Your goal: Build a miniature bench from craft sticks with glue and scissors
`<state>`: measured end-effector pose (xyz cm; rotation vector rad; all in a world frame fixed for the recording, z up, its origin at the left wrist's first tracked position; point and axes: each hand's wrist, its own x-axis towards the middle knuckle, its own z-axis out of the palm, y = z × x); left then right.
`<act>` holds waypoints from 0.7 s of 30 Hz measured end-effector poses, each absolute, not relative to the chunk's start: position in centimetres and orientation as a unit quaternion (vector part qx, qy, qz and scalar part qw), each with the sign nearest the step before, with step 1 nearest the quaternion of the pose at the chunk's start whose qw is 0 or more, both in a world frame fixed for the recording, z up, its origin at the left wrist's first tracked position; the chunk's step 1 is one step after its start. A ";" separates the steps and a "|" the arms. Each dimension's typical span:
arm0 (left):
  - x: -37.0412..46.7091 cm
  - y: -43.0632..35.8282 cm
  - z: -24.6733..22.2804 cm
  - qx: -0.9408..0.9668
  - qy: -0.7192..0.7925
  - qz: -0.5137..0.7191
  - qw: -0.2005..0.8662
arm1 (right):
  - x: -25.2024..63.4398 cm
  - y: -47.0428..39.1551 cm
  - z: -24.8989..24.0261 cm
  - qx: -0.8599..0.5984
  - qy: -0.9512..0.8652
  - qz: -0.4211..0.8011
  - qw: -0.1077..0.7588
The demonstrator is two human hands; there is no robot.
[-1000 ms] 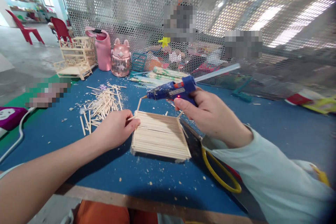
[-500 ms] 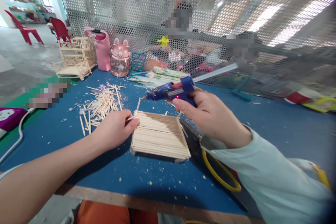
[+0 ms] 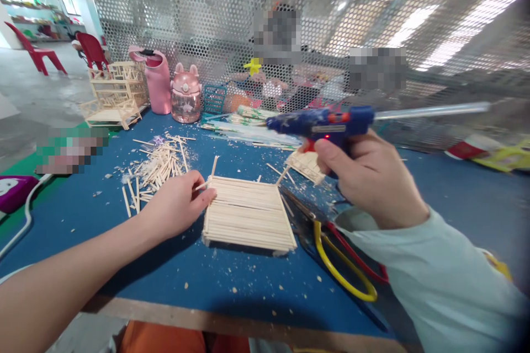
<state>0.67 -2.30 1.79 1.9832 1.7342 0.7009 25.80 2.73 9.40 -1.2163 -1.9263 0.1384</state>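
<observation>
A flat panel of wooden sticks [image 3: 248, 212] lies on the blue table, with a short stick standing up at each far corner. At its far left corner my left hand [image 3: 180, 201] is closed, thumb and fingers pinching a small wooden stick [image 3: 201, 186]. My right hand [image 3: 368, 176] grips a blue glue gun [image 3: 318, 124] above the table, right of the panel. Its nozzle points left, a red light glows on its side, and a long clear glue stick [image 3: 434, 111] juts from the back. Beneath the gun sits a smaller stick panel [image 3: 305, 165], partly hidden by my right hand.
Scissors with yellow and red handles [image 3: 345, 270] lie right of the panel. A pile of cut sticks [image 3: 163, 168] is at the left. Behind stand a stick-built model [image 3: 116, 96], a pink bottle [image 3: 158, 83], a clear pink bottle [image 3: 186, 96] and a perforated metal screen [image 3: 223, 22].
My right hand has carried the glue gun rightward, away from the upright stick at the far left corner. The smaller panel has come into sight. My left hand stays at the corner.
</observation>
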 end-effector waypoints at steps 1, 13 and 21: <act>0.6 -2.4 1.9 0.706 0.623 0.267 0.205 | 26.8 3.4 9.2 -0.499 -0.746 0.059 0.437; 0.1 -3.8 2.3 0.727 0.538 0.422 0.064 | 36.3 10.2 1.5 -0.695 -0.652 -0.001 0.301; 0.6 -4.2 2.4 0.806 0.471 0.359 -0.019 | 33.6 6.7 4.7 -0.642 -0.682 -0.126 0.328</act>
